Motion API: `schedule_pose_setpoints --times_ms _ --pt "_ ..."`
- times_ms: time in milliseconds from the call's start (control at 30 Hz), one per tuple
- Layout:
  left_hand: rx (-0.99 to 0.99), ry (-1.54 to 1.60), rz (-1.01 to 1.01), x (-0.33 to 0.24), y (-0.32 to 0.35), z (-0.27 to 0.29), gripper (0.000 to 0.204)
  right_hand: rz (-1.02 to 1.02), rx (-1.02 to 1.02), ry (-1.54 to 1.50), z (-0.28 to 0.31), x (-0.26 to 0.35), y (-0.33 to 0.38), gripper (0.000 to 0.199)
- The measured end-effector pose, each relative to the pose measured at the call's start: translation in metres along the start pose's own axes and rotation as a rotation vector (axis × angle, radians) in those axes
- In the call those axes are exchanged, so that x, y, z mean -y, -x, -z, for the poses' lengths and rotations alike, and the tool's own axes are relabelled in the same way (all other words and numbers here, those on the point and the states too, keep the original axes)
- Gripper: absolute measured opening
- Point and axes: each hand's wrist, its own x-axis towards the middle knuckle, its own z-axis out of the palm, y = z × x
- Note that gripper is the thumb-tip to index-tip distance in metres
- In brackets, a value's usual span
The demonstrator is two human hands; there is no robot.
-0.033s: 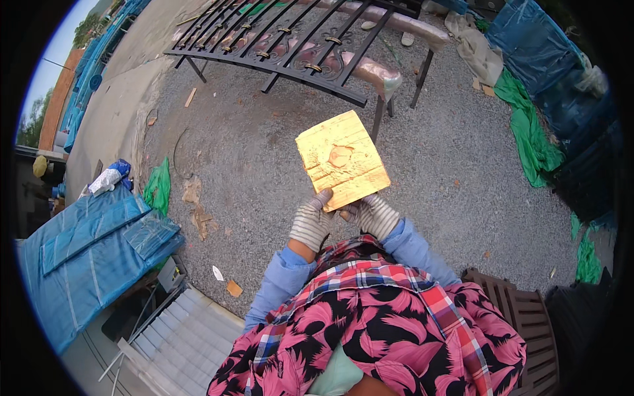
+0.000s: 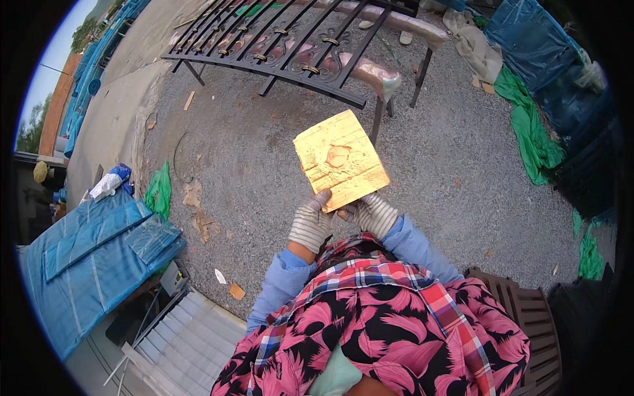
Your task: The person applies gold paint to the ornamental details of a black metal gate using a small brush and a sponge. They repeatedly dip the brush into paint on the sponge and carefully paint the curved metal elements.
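Observation:
A square sheet of gold foil [image 2: 360, 155], perhaps several layers thick, is held out in front of my body. Creases run across its shiny face, and a rough patch near the middle is paler. My left hand [image 2: 310, 216], in a grey-and-white striped glove, pinches the near left corner with the thumb on top. My right hand [image 2: 372, 213], gloved the same way, grips the near edge further right. Most of its fingers are hidden under the sheet. Beyond the sheet, a black metal gate panel [image 2: 290, 78] with gold-coloured ornaments lies across wrapped supports.
Blue plastic sheeting [image 2: 99, 247] covers a stack at the left. Green cloth [image 2: 525, 125] and more blue sheeting [image 2: 528, 39] line the right side. A brown slatted chair [image 2: 528, 317] stands close behind on the right. Cardboard scraps [image 2: 201, 218] lie on the gravel ground [image 2: 244, 158].

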Motion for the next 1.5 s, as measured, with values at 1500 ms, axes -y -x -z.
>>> schedule_pose_setpoints --times_ms 1500 --pt "0.112 -0.126 -0.069 -0.408 -0.254 0.082 0.055 0.603 -0.087 0.426 -0.171 0.119 -0.307 0.072"
